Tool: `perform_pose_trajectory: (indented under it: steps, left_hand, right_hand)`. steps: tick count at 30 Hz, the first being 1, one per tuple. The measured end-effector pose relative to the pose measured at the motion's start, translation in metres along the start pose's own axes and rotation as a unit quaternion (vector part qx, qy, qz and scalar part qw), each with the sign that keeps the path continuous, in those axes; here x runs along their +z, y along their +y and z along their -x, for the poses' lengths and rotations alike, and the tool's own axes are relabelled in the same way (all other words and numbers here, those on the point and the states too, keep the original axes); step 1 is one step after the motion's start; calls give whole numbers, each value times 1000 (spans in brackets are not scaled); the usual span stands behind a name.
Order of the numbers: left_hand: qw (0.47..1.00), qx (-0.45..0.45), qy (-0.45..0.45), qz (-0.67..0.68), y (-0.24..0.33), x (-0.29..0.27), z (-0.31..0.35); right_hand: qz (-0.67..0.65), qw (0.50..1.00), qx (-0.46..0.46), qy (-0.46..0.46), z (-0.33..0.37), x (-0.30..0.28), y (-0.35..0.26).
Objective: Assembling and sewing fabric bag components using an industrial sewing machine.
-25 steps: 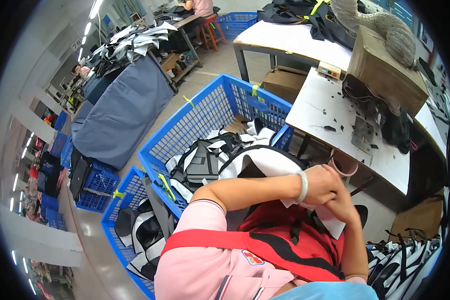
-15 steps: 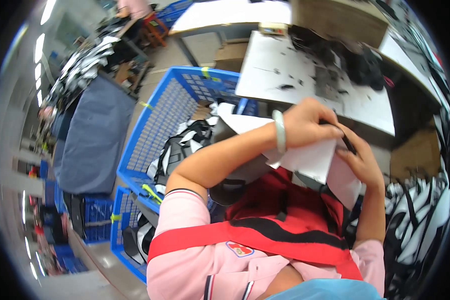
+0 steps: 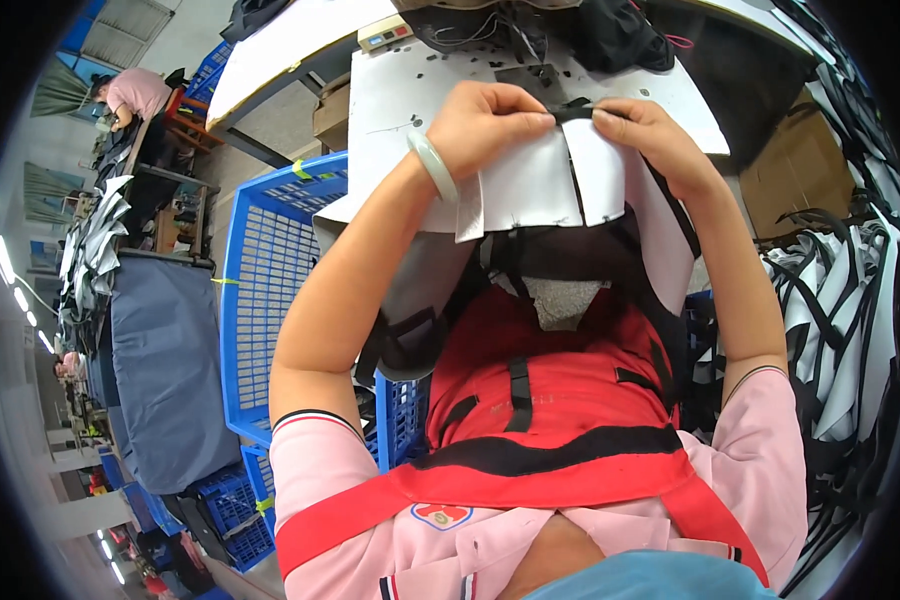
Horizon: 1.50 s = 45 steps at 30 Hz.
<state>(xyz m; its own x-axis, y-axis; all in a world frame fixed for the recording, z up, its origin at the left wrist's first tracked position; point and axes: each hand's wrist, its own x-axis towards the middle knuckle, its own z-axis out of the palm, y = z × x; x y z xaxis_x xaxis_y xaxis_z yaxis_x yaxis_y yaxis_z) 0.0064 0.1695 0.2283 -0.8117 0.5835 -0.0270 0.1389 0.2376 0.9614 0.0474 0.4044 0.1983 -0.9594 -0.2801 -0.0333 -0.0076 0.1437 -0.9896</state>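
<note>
Over the near edge of the white worktable (image 3: 695,105), my hands hold up a sewn fabric piece (image 3: 525,185) with white panels, dark grey fabric and black straps. My left hand (image 3: 490,125), a pale bangle on its wrist, pinches the left end of a short black strip (image 3: 572,110) at the top of the piece. The strip's right end is pinched between the thumb and fingers of my right hand (image 3: 660,140). Between the two pinches the strip runs roughly level. Below it the white panels hang down, with a dark slit between two of them.
A blue plastic basket (image 3: 234,350) stands at my left. Black thread and scraps lie on the table, near a small device (image 3: 384,32) and a black cloth bundle (image 3: 615,35). White and black pieces (image 3: 820,330) hang at right. Another person (image 3: 138,95) works far left.
My hands have gone from close together at the right to apart in front of me. The fabric piece now faces me, its black strip spanning both hands. The view has shifted too.
</note>
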Motion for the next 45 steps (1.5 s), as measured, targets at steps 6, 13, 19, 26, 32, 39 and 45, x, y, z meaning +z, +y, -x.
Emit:
perform_pose_trajectory:
  steps: [6, 13, 19, 26, 32, 39, 45]
  left_hand:
    - [994, -56, 11, 96, -16, -9, -28]
    - [993, -60, 38, 91, -38, -17, -60]
    - [994, -76, 31, 78, -45, -21, -74]
    - [997, -36, 51, 36, -44, -29, -78]
    - [999, -11, 43, 12, -53, -40, -90]
    - [998, -9, 56, 18, -44, -33, -84]
    - [993, -6, 100, 62, -48, -50, -67]
  right_hand:
    - [66, 995, 1, 72, -26, -11, 3]
    - [49, 997, 26, 51, -56, -21, 16]
    - [16, 998, 33, 45, -65, -29, 22]
    - [6, 999, 31, 41, -74, -28, 18]
    - [23, 998, 32, 52, -84, -31, 17]
    - [57, 996, 17, 64, -75, -32, 17]
    - [59, 990, -3, 126, -57, -55, 14]
